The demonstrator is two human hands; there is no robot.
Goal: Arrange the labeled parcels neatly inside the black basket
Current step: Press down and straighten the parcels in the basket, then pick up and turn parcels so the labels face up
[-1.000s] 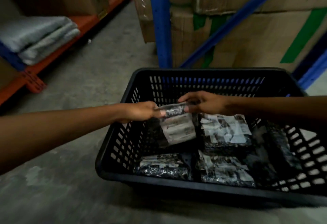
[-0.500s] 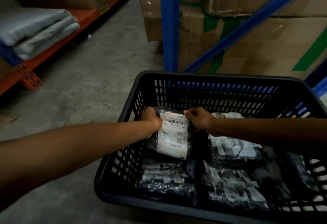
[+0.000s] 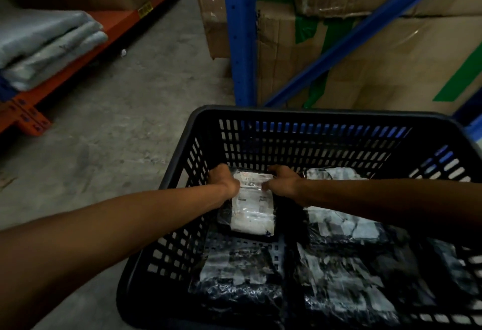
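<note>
A black slotted basket [image 3: 307,115] stands on the concrete floor before me. Inside its far left corner lies a black parcel with a white label [image 3: 251,208], label up. My left hand [image 3: 224,179] grips its far left corner and my right hand [image 3: 283,182] grips its far right corner, both fingers curled over the top edge. Three more labelled black parcels lie flat in the basket: near left [image 3: 234,277], near right [image 3: 347,293] and far right [image 3: 339,222]. My right forearm crosses over the far right one.
A blue rack upright [image 3: 241,34] and a diagonal brace [image 3: 365,29] stand just behind the basket, with stacked cardboard boxes [image 3: 391,68] behind them. Folded grey bags [image 3: 44,42] rest on an orange shelf beam [image 3: 78,61] at the left. Concrete floor [image 3: 125,121] lies between.
Both hands have lowered the labelled parcel from above the basket down into its far left corner, turning the label face up. My view has moved closer to the basket.
</note>
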